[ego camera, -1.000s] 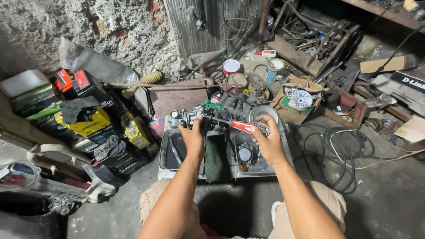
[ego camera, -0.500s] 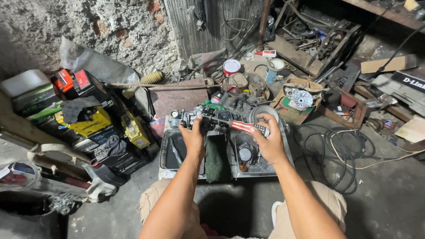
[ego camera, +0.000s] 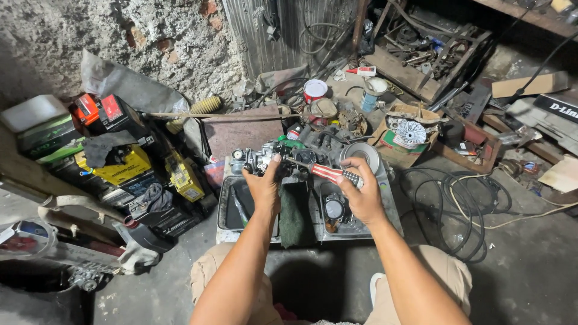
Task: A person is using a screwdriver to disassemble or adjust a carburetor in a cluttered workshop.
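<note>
The left hand (ego camera: 263,183) grips a small grey metal carburettor (ego camera: 260,160) above the dented steel tray (ego camera: 227,207). The right hand (ego camera: 361,194), fingers closed, drives a red-and-white-striped screwdriver (ego camera: 322,172) leftward into it. A slipped tip could likely gouge the left thumb.

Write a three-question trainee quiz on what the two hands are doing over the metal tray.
1. True or false: the right hand holds a screwdriver with a red and white striped handle.
2. What does the left hand grip? A) a small metal engine part B) a coil of cable C) a yellow box
3. Fill in: a dark green ____ hangs over the middle of the metal tray.

Key: 1 true; 2 A; 3 cloth.
</note>
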